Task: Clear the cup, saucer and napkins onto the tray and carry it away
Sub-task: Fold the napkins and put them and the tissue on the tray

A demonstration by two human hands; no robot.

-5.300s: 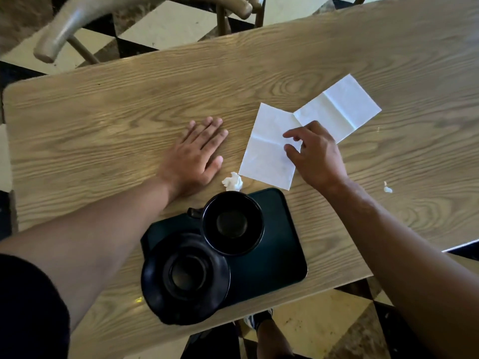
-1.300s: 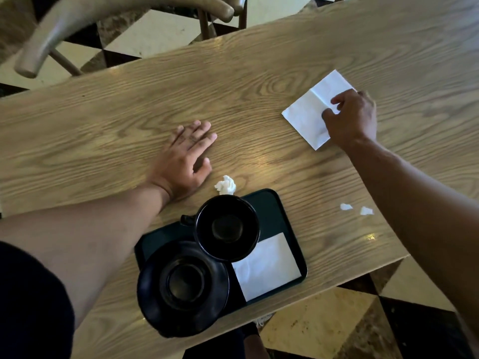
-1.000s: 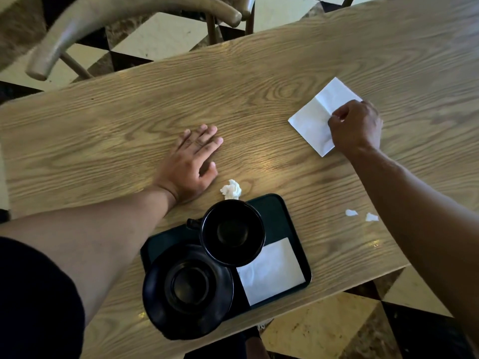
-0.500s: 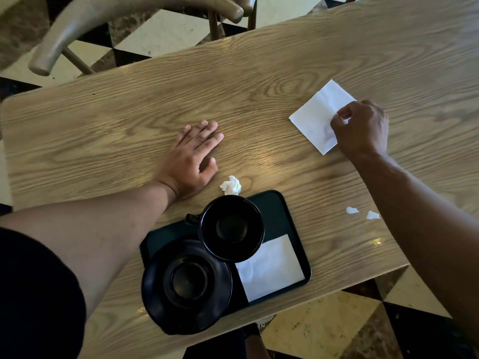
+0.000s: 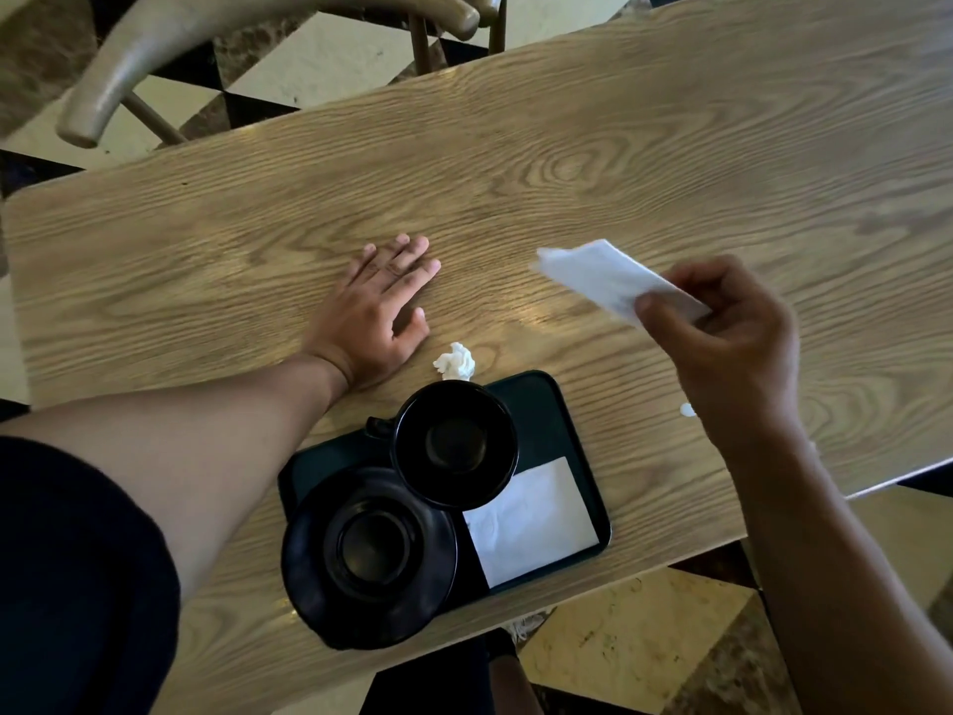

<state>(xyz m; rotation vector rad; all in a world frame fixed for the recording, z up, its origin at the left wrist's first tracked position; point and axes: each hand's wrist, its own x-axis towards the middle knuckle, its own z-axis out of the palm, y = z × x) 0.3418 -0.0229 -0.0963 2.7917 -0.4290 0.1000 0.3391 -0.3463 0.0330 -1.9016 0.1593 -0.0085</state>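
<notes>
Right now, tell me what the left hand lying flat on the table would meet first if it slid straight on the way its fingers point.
The left hand points up and right across the bare wooden table; nothing lies ahead before the table's far edge.

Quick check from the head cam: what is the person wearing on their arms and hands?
Both hands, left and right, are bare: no gloves, rings or watch visible. Both forearms are uncovered. A dark short sleeve covers the left upper arm.
</notes>
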